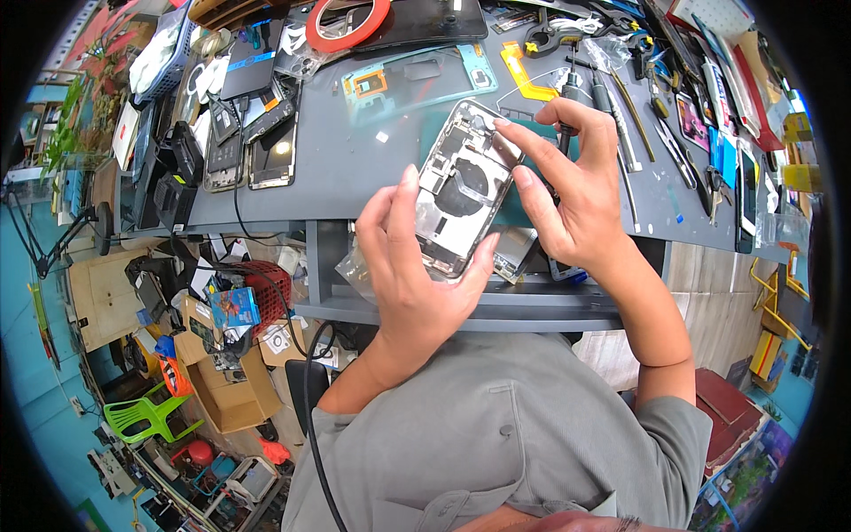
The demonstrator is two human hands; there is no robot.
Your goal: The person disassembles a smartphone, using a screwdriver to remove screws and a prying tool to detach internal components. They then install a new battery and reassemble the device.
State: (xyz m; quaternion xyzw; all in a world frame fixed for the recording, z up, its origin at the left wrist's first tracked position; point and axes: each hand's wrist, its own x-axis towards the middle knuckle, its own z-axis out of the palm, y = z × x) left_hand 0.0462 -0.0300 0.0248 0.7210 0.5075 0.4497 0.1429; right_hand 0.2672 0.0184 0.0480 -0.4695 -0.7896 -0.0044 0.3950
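Two hands: both were engaged on one opened phone housing (461, 191), held tilted above the near edge of the grey bench (355, 168).
Left hand (417, 266): its grip was closed on the housing's lower end, thumb on one long side and fingers cradling the other.
Right hand (572, 191): its grip was closed around a dark-handled screwdriver (566, 133), while the index fingertip pressed on the housing's upper right corner.
Housing position: it sat partly over the bench edge and partly over open air, above the person's lap.
Risk, drop: in my judgement a slip of the left grip would send the housing off the edge, because little of it was supported by the bench.
Risk, damage: the tool held in the same hand that pressed could, I judged, scrape the exposed internal parts if the hand rotated.
Risk, loose parts: any small parts freed over the gap would likely be lost to the cluttered floor below.
Surroundings: a translucent phone back panel (412, 80) lay just beyond the housing; a red tape ring (347, 22) sat at the far edge; several phones (253, 146) lay to the left; tweezers and drivers (660, 124) crowded the right.
Obstructions: the loose tools to the right left little room to set the housing down there.
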